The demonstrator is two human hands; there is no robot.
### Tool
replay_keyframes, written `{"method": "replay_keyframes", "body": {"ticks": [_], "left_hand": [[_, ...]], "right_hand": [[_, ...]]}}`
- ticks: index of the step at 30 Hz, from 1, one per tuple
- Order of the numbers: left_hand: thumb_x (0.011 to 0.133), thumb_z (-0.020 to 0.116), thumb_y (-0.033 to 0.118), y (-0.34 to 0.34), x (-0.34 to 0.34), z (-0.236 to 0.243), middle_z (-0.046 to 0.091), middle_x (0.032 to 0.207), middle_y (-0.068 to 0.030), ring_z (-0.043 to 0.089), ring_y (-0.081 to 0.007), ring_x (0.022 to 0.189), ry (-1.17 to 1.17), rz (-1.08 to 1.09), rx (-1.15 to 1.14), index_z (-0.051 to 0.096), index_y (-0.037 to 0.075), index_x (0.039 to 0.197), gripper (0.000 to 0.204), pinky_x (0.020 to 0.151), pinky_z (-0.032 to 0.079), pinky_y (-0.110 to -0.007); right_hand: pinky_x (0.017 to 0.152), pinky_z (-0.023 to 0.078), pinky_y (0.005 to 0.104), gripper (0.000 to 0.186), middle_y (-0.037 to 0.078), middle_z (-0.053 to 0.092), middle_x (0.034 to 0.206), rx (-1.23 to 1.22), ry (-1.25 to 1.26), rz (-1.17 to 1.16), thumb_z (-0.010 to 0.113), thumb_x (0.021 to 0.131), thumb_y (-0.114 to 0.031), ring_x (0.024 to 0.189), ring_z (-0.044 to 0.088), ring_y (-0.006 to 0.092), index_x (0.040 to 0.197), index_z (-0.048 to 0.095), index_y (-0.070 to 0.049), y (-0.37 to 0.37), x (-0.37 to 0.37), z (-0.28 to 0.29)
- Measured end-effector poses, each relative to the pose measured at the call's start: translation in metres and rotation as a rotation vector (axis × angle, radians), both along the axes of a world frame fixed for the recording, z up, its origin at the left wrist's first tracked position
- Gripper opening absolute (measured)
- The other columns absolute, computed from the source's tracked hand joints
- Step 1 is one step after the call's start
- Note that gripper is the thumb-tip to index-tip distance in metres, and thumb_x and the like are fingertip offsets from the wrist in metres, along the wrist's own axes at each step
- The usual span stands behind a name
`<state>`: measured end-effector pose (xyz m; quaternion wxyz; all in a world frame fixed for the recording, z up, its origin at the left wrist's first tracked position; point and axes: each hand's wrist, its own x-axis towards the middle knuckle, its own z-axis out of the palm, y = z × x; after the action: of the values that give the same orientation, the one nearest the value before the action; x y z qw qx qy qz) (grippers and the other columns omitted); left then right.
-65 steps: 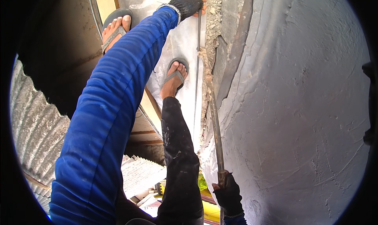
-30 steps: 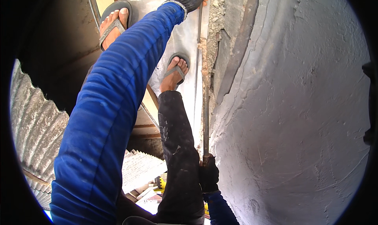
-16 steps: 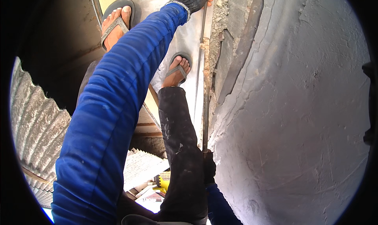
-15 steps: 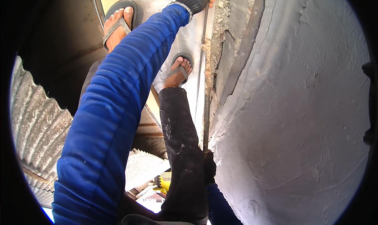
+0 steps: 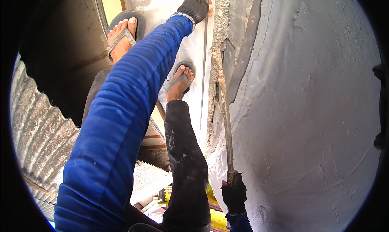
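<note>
My left arm, in a blue sleeve, reaches to the top of the view. There my left hand [image 5: 193,8], in a black glove with bare fingertips, is closed over a thin dark edge strip [image 5: 205,27] beside a silvery sheet [image 5: 162,1]. My right hand [image 5: 235,194], gloved in black too, is at the lower right, wrapped round the near end of a long slender rod-like tool [image 5: 225,118]. The tool slants away from me, and its crusted far end lies over a rough, broken mortar edge [image 5: 221,17]. What shape that end has I cannot tell.
A grey plastered wall [image 5: 308,110] fills the right side. My sandalled feet [image 5: 182,80] stand on the silvery sheet and near a dark gap [image 5: 52,61] at left. Corrugated roofing [image 5: 38,130] lies at the lower left. Yellow objects [image 5: 216,220] show far below.
My right hand has swung rightward with the tool, which now slants across the broken edge rather than lying along the strip. My left hand has shifted slightly left and nearer.
</note>
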<state>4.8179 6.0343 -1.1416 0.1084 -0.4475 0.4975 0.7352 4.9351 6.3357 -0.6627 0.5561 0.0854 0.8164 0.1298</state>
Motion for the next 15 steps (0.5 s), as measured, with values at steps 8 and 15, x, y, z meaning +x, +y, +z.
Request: {"method": "replay_keyframes", "body": {"ticks": [8,15], "left_hand": [[0.094,0.053,0.008,0.006,-0.006,0.001,0.071,0.094,-0.0103,0.07,-0.0154,0.079,-0.016,0.065,0.013,0.064,0.002,0.113,0.023,0.073,0.058,-0.029],[0.085,0.057,0.033,-0.006,-0.017,0.012,0.069,0.086,-0.0193,0.065,-0.0324,0.081,-0.112,-0.468,-0.539,0.069,0.005,0.099,0.034,0.079,0.051,-0.044]], "right_hand": [[0.066,0.053,0.0425,0.058,0.014,0.067,0.086,0.028,-0.013,-0.043,0.08,0.071,-0.019,0.077,0.068,0.0343,0.121,0.053,-0.008,-0.016,0.032,0.03],[0.073,0.053,0.0453,0.043,0.016,0.066,0.102,-0.022,-0.107,-0.055,0.062,0.086,-0.025,0.086,0.065,0.0366,0.125,0.053,-0.008,-0.001,0.047,0.05]]}}
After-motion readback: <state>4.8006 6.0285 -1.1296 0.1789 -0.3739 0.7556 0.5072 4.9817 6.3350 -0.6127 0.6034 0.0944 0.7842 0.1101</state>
